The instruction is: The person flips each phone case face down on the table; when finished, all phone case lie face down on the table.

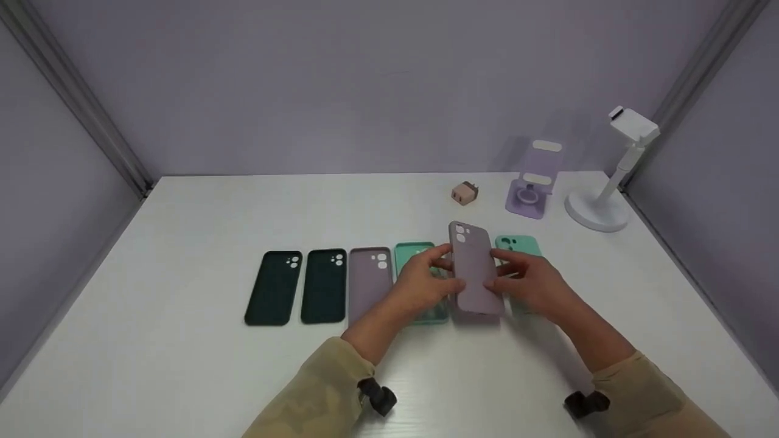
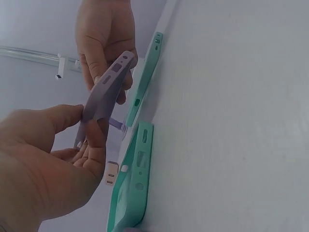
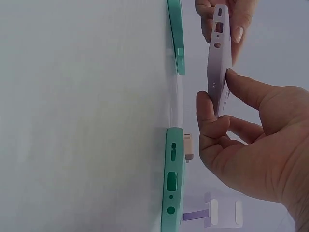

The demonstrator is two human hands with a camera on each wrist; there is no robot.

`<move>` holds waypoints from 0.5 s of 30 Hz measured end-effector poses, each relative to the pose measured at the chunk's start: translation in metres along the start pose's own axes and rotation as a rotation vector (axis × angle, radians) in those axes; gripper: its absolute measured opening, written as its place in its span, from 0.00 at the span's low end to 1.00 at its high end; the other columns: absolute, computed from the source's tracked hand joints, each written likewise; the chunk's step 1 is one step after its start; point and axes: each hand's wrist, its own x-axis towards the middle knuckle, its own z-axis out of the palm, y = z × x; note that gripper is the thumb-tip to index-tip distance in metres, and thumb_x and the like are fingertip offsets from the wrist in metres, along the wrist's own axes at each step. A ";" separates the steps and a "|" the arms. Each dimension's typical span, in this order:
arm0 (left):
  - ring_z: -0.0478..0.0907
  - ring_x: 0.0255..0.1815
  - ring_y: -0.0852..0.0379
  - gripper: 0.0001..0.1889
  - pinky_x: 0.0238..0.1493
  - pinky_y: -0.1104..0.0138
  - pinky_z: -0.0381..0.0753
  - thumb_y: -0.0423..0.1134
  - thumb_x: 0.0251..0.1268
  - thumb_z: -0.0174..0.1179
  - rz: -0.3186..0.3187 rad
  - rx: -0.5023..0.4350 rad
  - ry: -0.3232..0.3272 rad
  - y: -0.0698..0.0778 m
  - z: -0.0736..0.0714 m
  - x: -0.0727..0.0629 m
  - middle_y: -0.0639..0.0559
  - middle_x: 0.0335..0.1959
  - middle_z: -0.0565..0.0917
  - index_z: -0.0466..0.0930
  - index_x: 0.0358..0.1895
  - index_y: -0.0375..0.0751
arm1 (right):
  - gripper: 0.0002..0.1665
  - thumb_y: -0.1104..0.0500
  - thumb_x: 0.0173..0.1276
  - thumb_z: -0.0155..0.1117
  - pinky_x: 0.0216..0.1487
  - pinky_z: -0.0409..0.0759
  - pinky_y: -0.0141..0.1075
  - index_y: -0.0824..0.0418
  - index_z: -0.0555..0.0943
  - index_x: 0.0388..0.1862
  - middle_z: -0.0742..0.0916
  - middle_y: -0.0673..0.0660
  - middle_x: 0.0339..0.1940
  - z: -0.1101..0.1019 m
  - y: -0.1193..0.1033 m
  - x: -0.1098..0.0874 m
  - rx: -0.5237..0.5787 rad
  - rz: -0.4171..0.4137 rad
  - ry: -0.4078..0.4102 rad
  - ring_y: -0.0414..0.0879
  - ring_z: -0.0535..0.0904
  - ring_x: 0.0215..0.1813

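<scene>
A mauve phone case [image 1: 476, 271] is held just above the table, its back with the camera holes facing up and its far end raised. My left hand [image 1: 420, 283] pinches its left edge between thumb and fingers. On the opposite edge, my right hand [image 1: 532, 283] grips it likewise. The right wrist view shows the mauve case [image 3: 218, 58] lifted off the tabletop. Below my left wrist lies a mint green case [image 1: 415, 249], inner side up, partly hidden. Another mint green case [image 1: 523, 243] lies back up, partly behind my right hand.
Left of the hands lie two dark green cases [image 1: 274, 289] [image 1: 324, 286] and a second mauve case [image 1: 368, 280], all inner side up. Toward the back stand a pink charger plug [image 1: 465, 193], a purple phone stand [image 1: 535, 176] and a white stand [image 1: 599, 210].
</scene>
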 end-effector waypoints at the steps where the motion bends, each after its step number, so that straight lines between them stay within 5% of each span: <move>1: 0.83 0.50 0.56 0.39 0.51 0.63 0.85 0.34 0.68 0.73 -0.003 0.048 0.011 0.000 0.000 0.000 0.51 0.56 0.83 0.68 0.81 0.46 | 0.44 0.48 0.73 0.74 0.65 0.79 0.51 0.53 0.69 0.83 0.84 0.63 0.65 0.000 -0.001 0.001 -0.012 -0.002 0.004 0.58 0.78 0.64; 15: 0.78 0.49 0.57 0.41 0.52 0.63 0.80 0.32 0.64 0.74 0.032 0.350 0.063 -0.001 0.014 0.002 0.53 0.51 0.84 0.69 0.80 0.46 | 0.45 0.52 0.73 0.75 0.63 0.81 0.50 0.56 0.68 0.84 0.84 0.65 0.63 0.002 0.001 0.005 -0.155 -0.016 0.005 0.57 0.79 0.60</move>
